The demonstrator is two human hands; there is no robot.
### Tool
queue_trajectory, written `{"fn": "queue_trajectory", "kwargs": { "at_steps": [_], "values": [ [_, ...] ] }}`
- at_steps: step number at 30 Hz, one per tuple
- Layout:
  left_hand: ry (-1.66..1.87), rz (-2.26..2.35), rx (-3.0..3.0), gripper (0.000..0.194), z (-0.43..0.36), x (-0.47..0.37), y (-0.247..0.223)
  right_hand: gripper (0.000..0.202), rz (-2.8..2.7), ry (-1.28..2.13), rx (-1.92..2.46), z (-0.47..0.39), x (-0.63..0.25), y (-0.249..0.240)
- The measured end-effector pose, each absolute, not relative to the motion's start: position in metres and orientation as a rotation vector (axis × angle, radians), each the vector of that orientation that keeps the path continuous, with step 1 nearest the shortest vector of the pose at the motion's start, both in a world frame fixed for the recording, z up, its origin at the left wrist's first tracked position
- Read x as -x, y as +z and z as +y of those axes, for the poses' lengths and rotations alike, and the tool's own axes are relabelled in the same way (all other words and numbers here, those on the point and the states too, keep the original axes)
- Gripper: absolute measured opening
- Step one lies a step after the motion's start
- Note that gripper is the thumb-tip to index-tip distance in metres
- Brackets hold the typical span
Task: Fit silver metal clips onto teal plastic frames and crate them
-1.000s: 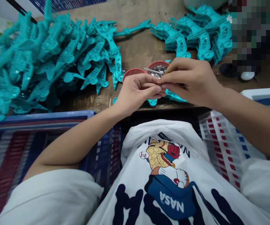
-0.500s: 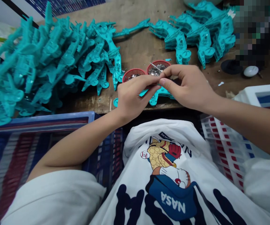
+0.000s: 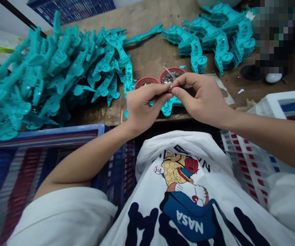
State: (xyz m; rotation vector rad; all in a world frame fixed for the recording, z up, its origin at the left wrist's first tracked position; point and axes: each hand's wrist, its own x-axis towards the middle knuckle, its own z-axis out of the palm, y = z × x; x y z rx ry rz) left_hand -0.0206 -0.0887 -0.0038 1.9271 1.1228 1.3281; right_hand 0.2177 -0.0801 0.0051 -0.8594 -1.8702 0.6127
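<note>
On the table [image 3: 149, 51], a heap of parts [image 3: 60, 65] lies left, stacked parts [image 3: 220, 42] right; midway, nearer the front edge, two baskets [image 3: 146, 80] sit side by side, another part [image 3: 166, 107] before them; one crate [image 3: 100, 129] stands front left, a second crate [image 3: 244, 157] front right

The brown desk [image 3: 147, 51] is carrying a heap of teal plastic parts [image 3: 60, 68] on the left and stacked teal parts [image 3: 196, 46] on the right. Two red baskets [image 3: 147, 79] are standing between; a black disc [image 3: 251, 72] is lying farther right.
</note>
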Motion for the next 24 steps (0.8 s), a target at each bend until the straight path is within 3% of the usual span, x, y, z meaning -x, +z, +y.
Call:
{"fn": "queue_trajectory", "kwargs": {
  "at_steps": [9, 15, 24],
  "values": [
    [1.241, 0.962, -1.587, 0.049, -0.09, 0.012, 0.003, 0.029, -2.001, 0.228, 0.59, -0.071, -0.225, 0.003],
    [1.08, 0.905, -1.423, 0.05, -0.08, 0.017, 0.008, 0.043, -2.112, 0.091, 0.557, -0.063, -0.235, 0.003],
    [1.133, 0.939, -1.476, 0.044, -0.078, 0.011, 0.006, 0.045, -2.126, 0.265, 0.757, -0.062, -0.241, 0.005]
  ]
}}
